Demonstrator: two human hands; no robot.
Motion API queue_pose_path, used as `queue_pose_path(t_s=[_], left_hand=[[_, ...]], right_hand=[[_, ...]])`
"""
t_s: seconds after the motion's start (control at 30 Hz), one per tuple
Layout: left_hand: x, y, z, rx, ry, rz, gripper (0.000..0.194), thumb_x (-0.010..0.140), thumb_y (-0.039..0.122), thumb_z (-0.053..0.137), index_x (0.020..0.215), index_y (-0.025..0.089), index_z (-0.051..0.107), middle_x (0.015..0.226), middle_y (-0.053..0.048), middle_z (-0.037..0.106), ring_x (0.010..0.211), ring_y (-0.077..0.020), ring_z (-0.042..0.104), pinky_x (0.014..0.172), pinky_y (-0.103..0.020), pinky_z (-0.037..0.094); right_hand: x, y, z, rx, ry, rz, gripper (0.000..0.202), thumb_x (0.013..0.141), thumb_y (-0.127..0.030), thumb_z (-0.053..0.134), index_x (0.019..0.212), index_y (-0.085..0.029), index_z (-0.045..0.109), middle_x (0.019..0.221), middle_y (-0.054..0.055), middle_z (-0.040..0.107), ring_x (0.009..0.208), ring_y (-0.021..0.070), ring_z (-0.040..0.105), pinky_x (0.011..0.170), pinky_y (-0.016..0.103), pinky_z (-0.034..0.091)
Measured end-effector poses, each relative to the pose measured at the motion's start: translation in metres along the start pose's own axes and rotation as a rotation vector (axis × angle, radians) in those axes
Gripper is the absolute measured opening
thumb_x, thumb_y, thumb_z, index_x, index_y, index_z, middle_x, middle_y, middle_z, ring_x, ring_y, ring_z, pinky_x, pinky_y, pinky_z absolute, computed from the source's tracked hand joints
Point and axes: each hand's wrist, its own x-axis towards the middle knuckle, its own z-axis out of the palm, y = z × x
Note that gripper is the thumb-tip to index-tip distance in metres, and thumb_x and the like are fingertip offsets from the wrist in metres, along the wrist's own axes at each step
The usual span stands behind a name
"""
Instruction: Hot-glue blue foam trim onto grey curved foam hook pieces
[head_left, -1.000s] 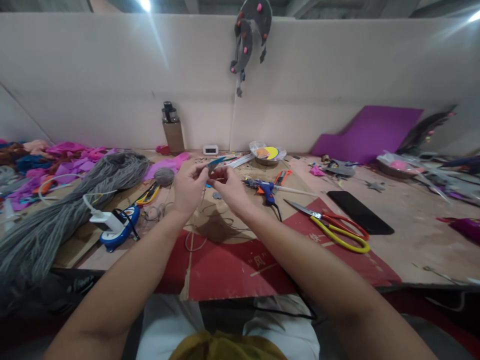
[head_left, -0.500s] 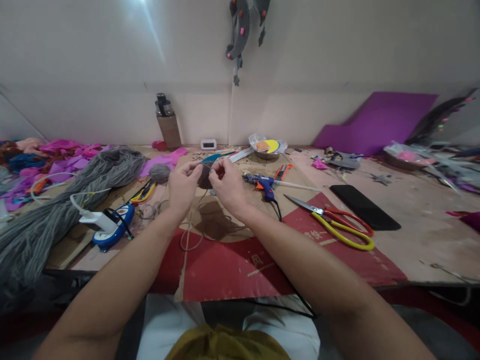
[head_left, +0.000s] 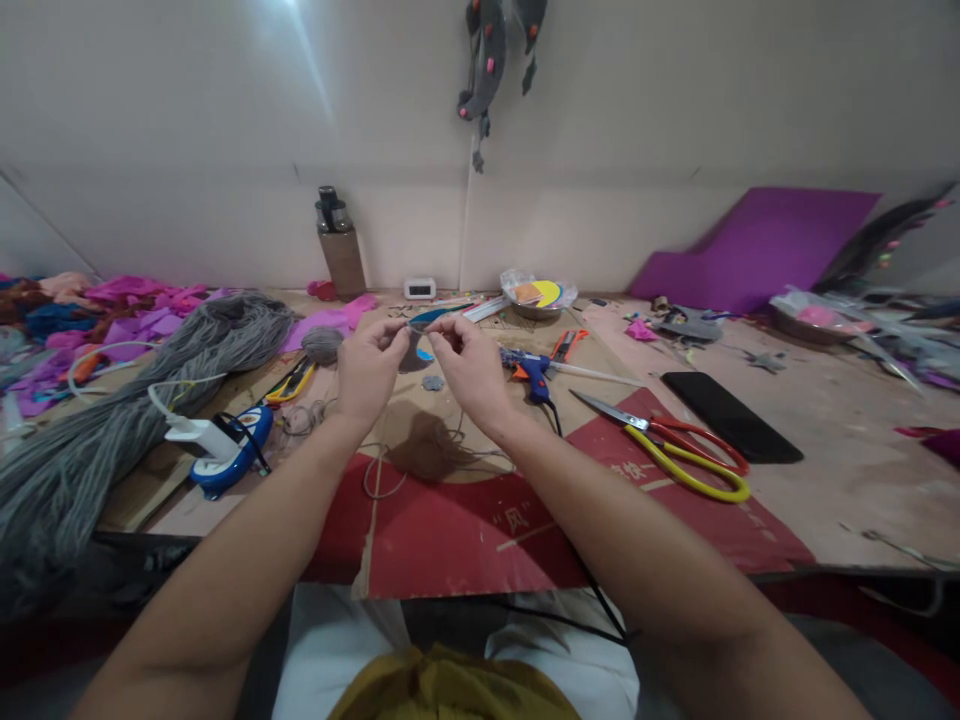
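Note:
My left hand (head_left: 373, 368) and my right hand (head_left: 469, 368) are raised over the cardboard, thumbs and fingertips pinched, a small gap between them. A dark grey piece (head_left: 411, 357) hangs at my left fingertips, and thin grey cord runs around both hands. What my right fingertips pinch is too small to make out. Below the hands a small grey cut shape (head_left: 433, 383) lies on the cardboard, with loops of grey cord (head_left: 384, 485) nearer me.
Right of my hands lie a blue glue gun (head_left: 534, 375), an orange cutter (head_left: 568, 345), open scissors (head_left: 675, 440) and a black phone (head_left: 729, 415). To the left are a grey yarn bundle (head_left: 172, 390), a yellow cutter (head_left: 292, 382) and a blue power socket (head_left: 232, 460).
My hands have moved slightly apart, the right one to the right. The small grey shape and a blue patch between the hands now show more.

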Motion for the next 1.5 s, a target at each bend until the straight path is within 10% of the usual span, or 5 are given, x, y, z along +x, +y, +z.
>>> queue_pose_path(t_s=[0.33, 0.9, 1.23, 1.5], left_hand=[[-0.004, 0.001, 0.006, -0.255, -0.083, -0.085, 0.024, 0.081, 0.032, 0.065, 0.098, 0.016, 0.072, 0.084, -0.004, 0.075, 0.066, -0.0141, 0.069, 0.06, -0.025, 0.058], [-0.007, -0.003, 0.001, 0.275, -0.02, 0.264, 0.018, 0.086, 0.02, 0.058, 0.099, 0.018, 0.07, 0.093, -0.004, 0.076, 0.084, -0.0173, 0.072, 0.077, -0.028, 0.054], [-0.008, -0.001, 0.005, 0.208, -0.065, 0.213, 0.017, 0.085, 0.02, 0.059, 0.097, 0.019, 0.07, 0.095, -0.005, 0.076, 0.085, -0.0177, 0.071, 0.079, -0.029, 0.054], [-0.009, -0.001, 0.004, 0.174, -0.065, 0.173, 0.02, 0.083, 0.019, 0.06, 0.1, 0.022, 0.07, 0.098, -0.006, 0.075, 0.089, -0.0195, 0.07, 0.083, -0.032, 0.052]], right_hand=[[-0.008, -0.011, -0.001, -0.171, -0.022, -0.13, 0.019, 0.084, -0.019, 0.058, 0.096, -0.019, 0.072, 0.093, 0.004, 0.072, 0.086, 0.0164, 0.063, 0.082, 0.031, 0.047], [-0.008, -0.003, 0.007, 0.241, -0.019, 0.213, 0.013, 0.081, -0.026, 0.058, 0.085, -0.023, 0.047, 0.07, -0.006, 0.053, 0.056, 0.0095, 0.052, 0.056, 0.026, 0.045], [0.0, -0.002, -0.006, -0.299, 0.061, -0.24, 0.003, 0.082, -0.019, 0.061, 0.081, -0.021, 0.059, 0.078, 0.0, 0.058, 0.072, 0.0139, 0.051, 0.069, 0.03, 0.039], [-0.002, -0.006, 0.0, -0.323, 0.047, -0.214, 0.012, 0.088, -0.026, 0.058, 0.079, -0.02, 0.063, 0.078, 0.002, 0.063, 0.071, 0.0144, 0.053, 0.07, 0.029, 0.04]])
